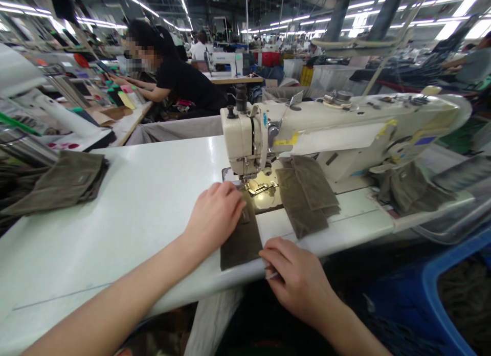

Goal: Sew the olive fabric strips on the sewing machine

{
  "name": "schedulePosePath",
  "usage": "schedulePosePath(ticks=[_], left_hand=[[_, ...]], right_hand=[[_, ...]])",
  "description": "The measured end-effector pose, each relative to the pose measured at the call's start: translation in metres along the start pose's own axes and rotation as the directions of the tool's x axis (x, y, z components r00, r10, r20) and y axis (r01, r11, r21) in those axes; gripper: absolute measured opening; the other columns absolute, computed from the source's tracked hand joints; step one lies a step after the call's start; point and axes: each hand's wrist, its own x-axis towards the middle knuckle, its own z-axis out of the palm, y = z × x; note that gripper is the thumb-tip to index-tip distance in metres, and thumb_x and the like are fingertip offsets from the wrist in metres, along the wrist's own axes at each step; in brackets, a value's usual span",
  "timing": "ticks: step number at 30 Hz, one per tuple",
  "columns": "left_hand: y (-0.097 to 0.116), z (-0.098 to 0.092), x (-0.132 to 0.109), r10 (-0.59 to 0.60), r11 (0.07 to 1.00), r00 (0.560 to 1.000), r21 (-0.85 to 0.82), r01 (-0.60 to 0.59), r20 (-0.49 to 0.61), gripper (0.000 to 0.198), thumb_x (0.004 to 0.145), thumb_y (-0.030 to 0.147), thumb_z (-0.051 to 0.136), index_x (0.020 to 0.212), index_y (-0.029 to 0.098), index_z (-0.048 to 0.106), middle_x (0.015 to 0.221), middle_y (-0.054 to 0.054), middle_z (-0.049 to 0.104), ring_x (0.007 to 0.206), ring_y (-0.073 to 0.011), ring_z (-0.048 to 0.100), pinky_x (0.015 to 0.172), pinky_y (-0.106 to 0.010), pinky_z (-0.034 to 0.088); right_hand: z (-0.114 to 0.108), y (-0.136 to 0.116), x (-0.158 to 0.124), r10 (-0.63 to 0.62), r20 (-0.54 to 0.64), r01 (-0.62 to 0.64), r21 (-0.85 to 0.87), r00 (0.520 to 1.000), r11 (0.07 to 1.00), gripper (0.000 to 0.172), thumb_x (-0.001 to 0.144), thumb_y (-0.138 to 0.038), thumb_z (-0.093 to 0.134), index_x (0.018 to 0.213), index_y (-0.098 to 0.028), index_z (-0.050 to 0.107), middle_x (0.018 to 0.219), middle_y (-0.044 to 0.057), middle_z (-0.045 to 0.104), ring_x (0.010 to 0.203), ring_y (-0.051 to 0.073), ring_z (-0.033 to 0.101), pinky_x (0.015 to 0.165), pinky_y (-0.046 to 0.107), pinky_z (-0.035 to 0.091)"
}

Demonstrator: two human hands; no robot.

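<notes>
An olive-green fabric piece [241,246] lies on the white table, its far end by the sewing machine's [240,141] needle area and its near end at the table's front edge. My left hand [217,213] rests on it with fingers bent and pressed together, just in front of the presser foot, covering part of the cloth. At the near right corner, my right hand [297,274] has its fingers closed at the cloth's edge. A small, silvery thing [271,275] shows between its lower fingers; its kind cannot be made out.
More olive fabric pieces [309,192] lie right of the needle plate. A stack of them [65,182] sits at the left, and a bunched one [410,187] at the right. A blue basket [429,279] stands lower right. Another person [180,80] works beyond the table.
</notes>
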Motion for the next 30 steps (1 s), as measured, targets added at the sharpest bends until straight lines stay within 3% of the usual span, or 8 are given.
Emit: schedulePosePath(ticks=[2, 3, 6, 8, 18, 30], left_hand=[[0.015, 0.0, -0.031, 0.225, 0.968, 0.969, -0.137, -0.211, 0.098, 0.026, 0.099, 0.023, 0.045, 0.094, 0.019, 0.07, 0.1, -0.01, 0.068, 0.091, -0.0247, 0.063, 0.081, -0.038, 0.053], [0.021, 0.003, -0.047, 0.287, 0.95, 0.953, -0.153, -0.271, 0.097, 0.025, 0.098, 0.021, 0.046, 0.094, 0.019, 0.07, 0.1, -0.01, 0.069, 0.09, -0.0242, 0.064, 0.079, -0.038, 0.055], [0.028, 0.017, -0.081, 0.391, 0.92, 0.92, -0.036, -0.391, 0.015, 0.028, 0.094, 0.013, 0.048, 0.112, 0.016, 0.069, 0.117, -0.012, 0.071, 0.106, -0.028, 0.065, 0.085, -0.04, 0.058], [0.026, 0.024, -0.091, 0.437, 0.899, 0.899, 0.05, -0.436, -0.035, 0.034, 0.093, 0.011, 0.048, 0.123, 0.013, 0.065, 0.126, -0.013, 0.069, 0.115, -0.0287, 0.063, 0.09, -0.041, 0.058], [0.019, 0.027, -0.08, 0.475, 0.877, 0.874, 0.138, -0.461, -0.102, 0.028, 0.1, 0.018, 0.047, 0.117, 0.011, 0.068, 0.121, -0.011, 0.073, 0.112, -0.0279, 0.067, 0.086, -0.04, 0.062], [0.004, 0.026, -0.056, 0.491, 0.867, 0.868, 0.138, -0.479, -0.07, 0.027, 0.101, 0.025, 0.05, 0.115, 0.01, 0.068, 0.118, -0.013, 0.071, 0.11, -0.0287, 0.066, 0.081, -0.04, 0.061]], right_hand=[[-0.001, 0.001, -0.002, -0.021, 0.01, 0.021, -0.022, 1.0, 1.0, 0.033, 0.081, -0.007, 0.051, 0.108, -0.016, 0.066, 0.104, 0.01, 0.069, 0.087, 0.023, 0.065, 0.067, 0.032, 0.051], [-0.002, 0.001, -0.004, -0.028, 0.014, 0.029, -0.031, 0.999, 0.999, 0.034, 0.081, -0.007, 0.051, 0.111, -0.016, 0.066, 0.105, 0.011, 0.069, 0.088, 0.024, 0.065, 0.067, 0.032, 0.051], [-0.003, 0.003, -0.006, -0.039, 0.034, 0.041, -0.046, 0.999, 0.998, 0.039, 0.08, -0.007, 0.052, 0.116, -0.014, 0.066, 0.108, 0.011, 0.069, 0.091, 0.024, 0.065, 0.069, 0.033, 0.052], [-0.003, 0.003, -0.006, -0.029, 0.052, 0.031, -0.048, 0.998, 0.998, 0.041, 0.079, -0.006, 0.051, 0.117, -0.015, 0.066, 0.109, 0.011, 0.068, 0.092, 0.024, 0.064, 0.07, 0.032, 0.052], [-0.004, 0.003, 0.005, 0.041, 0.102, -0.034, -0.067, 0.994, 0.997, 0.039, 0.077, -0.003, 0.055, 0.11, -0.018, 0.067, 0.103, 0.007, 0.066, 0.09, 0.021, 0.06, 0.072, 0.03, 0.048], [-0.003, 0.012, 0.031, 0.094, 0.133, -0.081, -0.1, 0.987, 0.992, 0.034, 0.079, -0.004, 0.056, 0.107, -0.02, 0.068, 0.104, 0.005, 0.064, 0.095, 0.02, 0.06, 0.076, 0.029, 0.047]])
